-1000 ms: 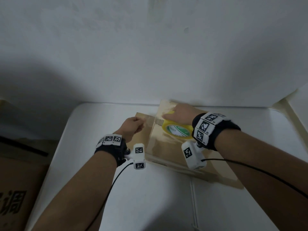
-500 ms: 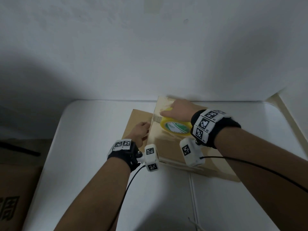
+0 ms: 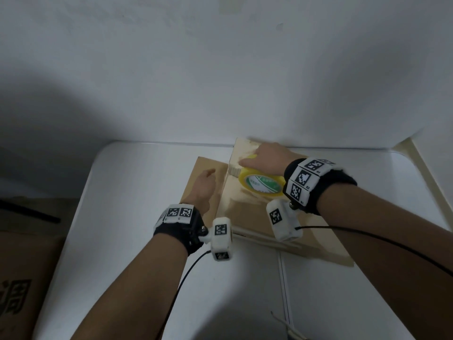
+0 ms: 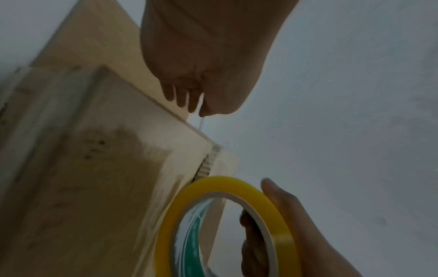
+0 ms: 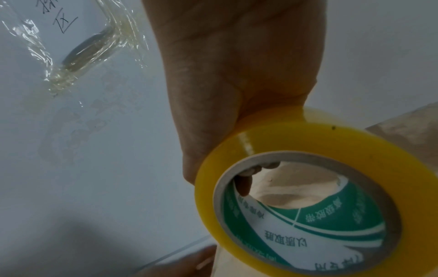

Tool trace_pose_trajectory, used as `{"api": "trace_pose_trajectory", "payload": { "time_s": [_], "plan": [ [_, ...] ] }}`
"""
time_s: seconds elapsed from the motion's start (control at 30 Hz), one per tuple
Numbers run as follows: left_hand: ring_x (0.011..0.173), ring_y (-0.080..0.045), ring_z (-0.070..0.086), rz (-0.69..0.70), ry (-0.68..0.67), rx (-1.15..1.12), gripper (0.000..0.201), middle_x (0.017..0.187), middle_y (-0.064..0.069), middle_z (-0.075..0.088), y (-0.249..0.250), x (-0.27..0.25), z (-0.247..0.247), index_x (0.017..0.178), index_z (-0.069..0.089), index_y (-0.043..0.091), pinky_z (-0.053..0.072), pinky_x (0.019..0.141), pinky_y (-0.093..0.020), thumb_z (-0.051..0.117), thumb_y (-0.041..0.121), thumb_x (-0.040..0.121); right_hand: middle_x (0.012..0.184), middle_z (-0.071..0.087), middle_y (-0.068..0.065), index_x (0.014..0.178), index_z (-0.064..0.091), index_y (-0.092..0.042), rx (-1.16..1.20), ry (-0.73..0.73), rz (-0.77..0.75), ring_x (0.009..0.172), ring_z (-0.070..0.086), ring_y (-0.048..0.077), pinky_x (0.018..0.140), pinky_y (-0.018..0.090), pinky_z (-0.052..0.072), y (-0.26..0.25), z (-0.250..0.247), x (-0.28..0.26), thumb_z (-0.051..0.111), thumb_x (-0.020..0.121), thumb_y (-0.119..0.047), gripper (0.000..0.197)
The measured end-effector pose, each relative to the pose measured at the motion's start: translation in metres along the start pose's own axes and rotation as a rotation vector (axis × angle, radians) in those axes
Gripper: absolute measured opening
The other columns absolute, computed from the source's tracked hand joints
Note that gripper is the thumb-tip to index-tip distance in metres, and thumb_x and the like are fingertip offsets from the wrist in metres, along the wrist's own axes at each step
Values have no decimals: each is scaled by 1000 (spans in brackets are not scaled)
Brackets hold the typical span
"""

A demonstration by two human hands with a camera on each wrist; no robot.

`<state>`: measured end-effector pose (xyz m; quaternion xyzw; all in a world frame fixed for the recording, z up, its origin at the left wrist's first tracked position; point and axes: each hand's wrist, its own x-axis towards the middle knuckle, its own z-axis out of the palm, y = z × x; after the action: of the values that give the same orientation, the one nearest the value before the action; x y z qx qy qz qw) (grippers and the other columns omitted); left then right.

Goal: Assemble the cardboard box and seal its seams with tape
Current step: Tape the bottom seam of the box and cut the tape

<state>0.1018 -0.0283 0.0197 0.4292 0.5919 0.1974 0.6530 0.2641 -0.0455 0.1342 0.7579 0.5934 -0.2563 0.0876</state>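
A brown cardboard box point(image 3: 257, 217) lies low on the white table point(image 3: 122, 217), with glossy clear tape along its top. My right hand point(image 3: 269, 158) grips a yellow tape roll point(image 3: 261, 186) standing on the box top near its far left edge. In the right wrist view, fingers point(image 5: 244, 183) hook through the core of the tape roll point(image 5: 296, 196). My left hand point(image 3: 204, 186) lies with straight fingers on the box's left flap point(image 3: 196, 168), beside the roll. The left wrist view shows the left hand point(image 4: 189, 75) over the cardboard point(image 4: 83, 168) and the tape roll point(image 4: 225, 224) below.
A white wall stands right behind the box. A crumpled strip of clear tape point(image 5: 83, 50) sticks to the wall. A large printed carton point(image 3: 22, 278) stands on the floor to the left of the table. A thin black cable point(image 3: 367, 239) trails from each wrist.
My left hand left the box's far left corner and slid back toward me, going from curled to flat on the left flap. The right hand and roll stayed put.
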Motion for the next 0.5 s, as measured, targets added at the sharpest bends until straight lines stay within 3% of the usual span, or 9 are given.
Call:
{"api": "trace_pose_trajectory", "payload": {
  "time_s": [0.03, 0.1, 0.2, 0.27, 0.4, 0.5],
  "plan": [
    [121, -21, 50, 58, -23, -35, 38, 132, -6, 57, 5, -8, 2, 130, 54, 13, 41, 99, -31, 33, 29, 103, 131, 57, 12, 129, 55, -6, 2, 0, -3, 116, 55, 28, 94, 34, 44, 0, 0, 1, 48, 90, -57, 65],
    [114, -25, 59, 87, -98, -30, 52, 118, -7, 67, 8, -20, 12, 116, 65, 14, 47, 98, -39, 31, 49, 99, 132, 56, 12, 129, 55, -6, 6, 7, -4, 117, 54, 29, 93, 33, 43, 1, 1, 1, 48, 90, -56, 64],
    [127, -27, 50, 19, -98, 63, 76, 138, -9, 54, 5, -23, 20, 137, 52, 13, 37, 110, -45, 20, 67, 93, 130, 58, 13, 127, 57, -6, 14, 16, -2, 116, 54, 29, 91, 33, 43, 2, 1, 1, 49, 89, -57, 64],
    [128, -26, 48, 0, -116, 47, 78, 141, -10, 51, 5, -23, 21, 139, 50, 14, 36, 111, -44, 14, 67, 93, 129, 58, 14, 126, 58, -5, 19, 11, 3, 115, 55, 30, 92, 33, 44, 3, 2, 1, 49, 89, -58, 65],
    [119, -28, 56, -68, -106, 14, 71, 127, -12, 59, 5, -18, 20, 135, 52, 6, 44, 102, -38, 14, 55, 100, 131, 57, 14, 128, 57, -5, 30, 16, 1, 117, 54, 30, 95, 34, 44, 4, 4, -1, 49, 89, -58, 67],
    [118, -29, 58, -115, -182, 19, 80, 130, -15, 60, -7, -13, 18, 136, 50, 7, 43, 106, -43, 9, 63, 96, 133, 56, 14, 130, 55, -5, 27, 13, -1, 118, 54, 30, 96, 35, 44, 5, 4, -1, 48, 90, -58, 67]
  ]
}}
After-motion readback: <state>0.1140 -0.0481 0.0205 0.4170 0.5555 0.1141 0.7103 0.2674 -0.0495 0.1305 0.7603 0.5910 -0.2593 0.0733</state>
